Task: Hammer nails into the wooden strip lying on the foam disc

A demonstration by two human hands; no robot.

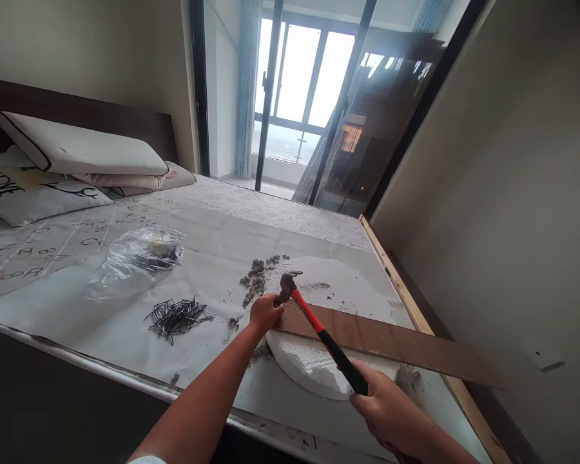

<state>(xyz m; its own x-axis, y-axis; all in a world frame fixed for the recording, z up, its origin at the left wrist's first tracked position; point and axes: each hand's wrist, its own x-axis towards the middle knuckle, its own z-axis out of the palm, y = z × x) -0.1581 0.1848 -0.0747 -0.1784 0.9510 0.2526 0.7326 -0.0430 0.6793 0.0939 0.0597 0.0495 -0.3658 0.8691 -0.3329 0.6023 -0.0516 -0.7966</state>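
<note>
— Grip?
— My right hand (391,406) is wrapped tight round the black grip of the hammer (319,328), near the bed's (67,335) front edge. Head over the brown board (391,345).
— Left?
— My left hand (265,312) is pinched at the board's end, on the foam slab (314,367); what it pinches, can't tell.
— Beyond?
— Loose nails (176,317), then a plastic bag (135,258), pillows (77,151) at the headboard.
</note>
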